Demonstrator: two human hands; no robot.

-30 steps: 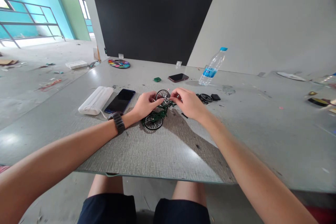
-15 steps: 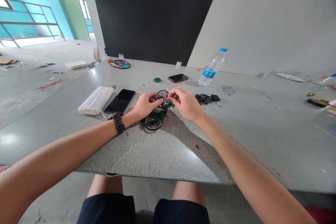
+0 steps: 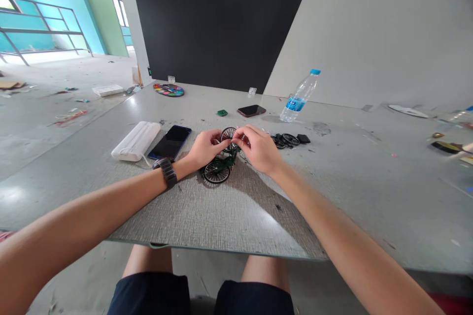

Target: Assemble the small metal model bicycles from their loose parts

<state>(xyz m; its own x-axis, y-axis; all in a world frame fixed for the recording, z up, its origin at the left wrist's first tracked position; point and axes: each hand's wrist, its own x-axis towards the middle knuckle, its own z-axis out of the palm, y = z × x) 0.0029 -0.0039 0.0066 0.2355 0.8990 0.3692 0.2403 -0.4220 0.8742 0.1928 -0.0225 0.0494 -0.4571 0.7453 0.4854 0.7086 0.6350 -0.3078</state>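
Note:
A small green model bicycle [image 3: 218, 170] with black spoked wheels rests on the table between my hands. My left hand [image 3: 204, 148] is closed on it, thumb and fingers at the upper wheel [image 3: 227, 134]. From the other side, my right hand [image 3: 256, 146] pinches at the same wheel's hub; its fingertips hide whatever small part is there. Right of that hand lie loose black parts, among them a spare spoked wheel [image 3: 290, 139] and a small black block [image 3: 303, 139].
A white power bank [image 3: 135, 141] with a cable and a dark phone [image 3: 170, 141] lie left. Farther back are a paint palette [image 3: 169, 89], a green piece [image 3: 222, 113], another phone [image 3: 252, 110] and a water bottle [image 3: 297, 101]. A black panel [image 3: 221, 19] stands behind.
My right hand has shifted slightly left, its fingertips closer to my left thumb at the wheel's hub. The left hand and the model bicycle stay nearly the same.

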